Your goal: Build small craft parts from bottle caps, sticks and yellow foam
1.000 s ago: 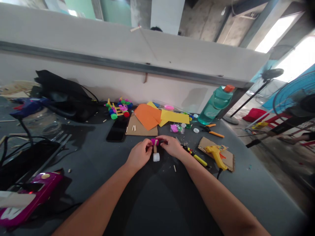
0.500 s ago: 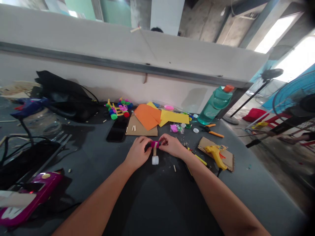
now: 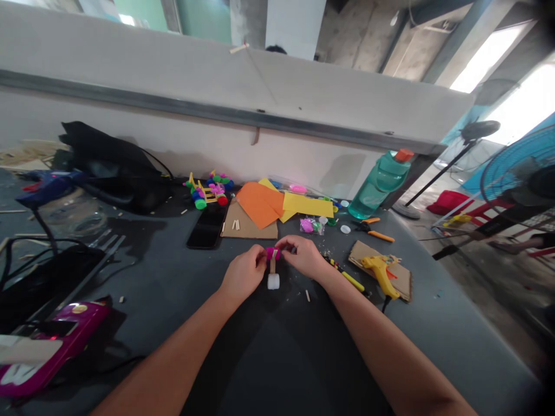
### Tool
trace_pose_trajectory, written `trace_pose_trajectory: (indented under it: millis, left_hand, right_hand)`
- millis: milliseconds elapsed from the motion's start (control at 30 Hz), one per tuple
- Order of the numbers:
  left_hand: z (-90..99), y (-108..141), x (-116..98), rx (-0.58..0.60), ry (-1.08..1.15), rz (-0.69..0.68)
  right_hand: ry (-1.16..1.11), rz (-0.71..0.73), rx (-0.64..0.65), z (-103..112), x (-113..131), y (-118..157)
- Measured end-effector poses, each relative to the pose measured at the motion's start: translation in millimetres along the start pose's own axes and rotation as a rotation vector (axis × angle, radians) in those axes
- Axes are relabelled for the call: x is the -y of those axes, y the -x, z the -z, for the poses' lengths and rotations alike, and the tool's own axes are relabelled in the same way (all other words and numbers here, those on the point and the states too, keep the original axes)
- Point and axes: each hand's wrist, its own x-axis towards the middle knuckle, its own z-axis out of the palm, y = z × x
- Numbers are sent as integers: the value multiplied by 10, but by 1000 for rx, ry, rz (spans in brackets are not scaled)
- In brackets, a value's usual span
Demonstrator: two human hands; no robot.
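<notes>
Between my two hands is a small craft piece: a magenta part [image 3: 273,253] at its far end, a short wooden stick [image 3: 273,266] and a white cap-like part [image 3: 273,281] at the near end. My left hand [image 3: 243,270] is closed, its thumb and fingertips pinching at the left side of the magenta part. From the right, my right hand [image 3: 302,255] has its thumb and bent forefinger closed on the other side of it. The fingertips partly hide where they touch. Beyond the hands lies a cardboard sheet [image 3: 255,232] with small wooden bits on it.
A yellow glue gun [image 3: 381,274] rests on cardboard at right, near orange-handled pliers [image 3: 378,233] and a yellow-black cutter [image 3: 349,276]. Further back are a green bottle [image 3: 378,185], orange paper [image 3: 260,203], a phone [image 3: 206,229] and colourful toys [image 3: 210,189]. A magenta device [image 3: 58,344] lies left.
The magenta part has turned between my fingertips and looks rounder. My left fingers have curled and drawn slightly back toward me; my right hand has hardly moved.
</notes>
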Motion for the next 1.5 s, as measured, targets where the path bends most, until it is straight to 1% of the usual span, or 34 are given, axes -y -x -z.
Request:
trace_pose_trajectory:
  millis: [133,300,467,633,800,867,933,1000,1133,1267,1367,1433,1500]
  left_hand:
    - [8,7,-22,55,7,29]
    - [-6,-6,9,98,75,-23]
    - [-26,-5,38,112,128,-64]
    - [2,-23,56,100,136,-59]
    - [43,-48,79,20,83,-30]
    - [59,-51,80,20,65,-35]
    - [80,-52,76,48,44,-28]
    - [101,-53,70,92,28,-18]
    - [103,-47,59,174,59,-30]
    - [28,-38,70,226,213,-55]
    - [-13,-37,84,252,309,-49]
    - [1,-39,81,255,317,-54]
    - [54,-43,67,257,290,-73]
  right_hand:
    - [17,-6,-13,-20,-67,-8]
    - [29,38,69,-52,-93,-3]
    - [38,57,82,-46,-83,1]
    - [30,57,64,-39,-64,5]
    - [31,81,3,-19,-15,6]
    - [55,85,2,-12,-3,8]
    - [95,62,17,-11,-10,12]
    - [117,9,47,-20,-35,16]
    - [61,-105,105,-52,-98,19]
    - [-29,-109,102,-82,-135,12]
    - [-41,-109,91,-95,-153,6]
    - [-21,-109,98,-77,-151,1]
    - [6,-115,105,-17,-124,-4]
